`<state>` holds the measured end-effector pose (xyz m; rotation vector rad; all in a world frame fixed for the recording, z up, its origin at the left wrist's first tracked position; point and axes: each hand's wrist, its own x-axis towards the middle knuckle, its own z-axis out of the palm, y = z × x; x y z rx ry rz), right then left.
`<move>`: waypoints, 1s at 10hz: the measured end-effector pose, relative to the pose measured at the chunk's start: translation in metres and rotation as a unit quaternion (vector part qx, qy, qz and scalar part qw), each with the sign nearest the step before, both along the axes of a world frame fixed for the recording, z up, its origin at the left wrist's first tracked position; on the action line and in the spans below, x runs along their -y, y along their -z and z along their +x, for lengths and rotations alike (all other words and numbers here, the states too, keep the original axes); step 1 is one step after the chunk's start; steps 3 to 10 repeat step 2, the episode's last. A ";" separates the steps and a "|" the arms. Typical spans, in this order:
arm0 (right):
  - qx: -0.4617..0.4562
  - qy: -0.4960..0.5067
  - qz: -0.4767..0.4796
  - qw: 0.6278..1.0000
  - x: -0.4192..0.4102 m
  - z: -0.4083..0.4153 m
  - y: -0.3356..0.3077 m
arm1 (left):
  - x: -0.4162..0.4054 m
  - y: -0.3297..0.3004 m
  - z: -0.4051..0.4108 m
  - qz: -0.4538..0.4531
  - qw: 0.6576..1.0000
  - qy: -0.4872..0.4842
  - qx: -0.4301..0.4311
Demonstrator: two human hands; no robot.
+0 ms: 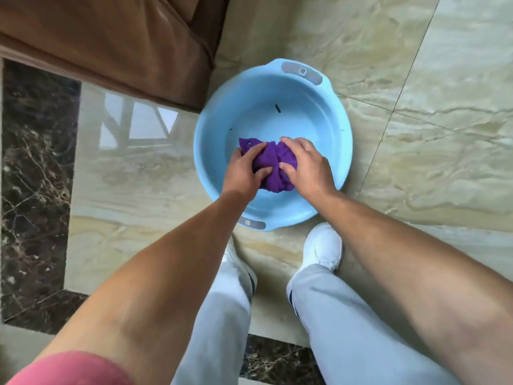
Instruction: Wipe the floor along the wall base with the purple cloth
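The purple cloth (270, 165) is bunched up inside a light blue plastic basin (319, 107) that stands on the glossy beige floor. My left hand (245, 170) grips the cloth's left side and my right hand (306, 165) grips its right side, both over the near half of the basin. A corner of the cloth sticks out past my left fingers. The wall base does not show clearly; a dark marble strip (36, 176) runs along the left edge of the floor.
A brown curtain or upholstered piece (116, 43) hangs at the upper left, touching the floor beside the basin. My white shoes (323, 245) and grey trouser legs stand just behind the basin. Beige tiles (430, 134) stretch to the right.
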<state>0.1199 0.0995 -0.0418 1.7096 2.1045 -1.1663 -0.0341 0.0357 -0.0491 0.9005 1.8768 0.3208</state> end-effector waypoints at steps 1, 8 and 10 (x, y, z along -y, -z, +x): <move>0.016 -0.042 -0.013 0.999 -0.002 -0.003 0.022 | 0.001 0.018 -0.002 -0.035 0.998 0.043 -0.016; 0.062 -0.074 -0.052 0.994 -0.007 0.004 0.019 | 0.004 0.007 0.009 -0.106 0.983 0.139 -0.051; 0.062 -0.074 -0.052 0.994 -0.007 0.004 0.019 | 0.004 0.007 0.009 -0.106 0.983 0.139 -0.051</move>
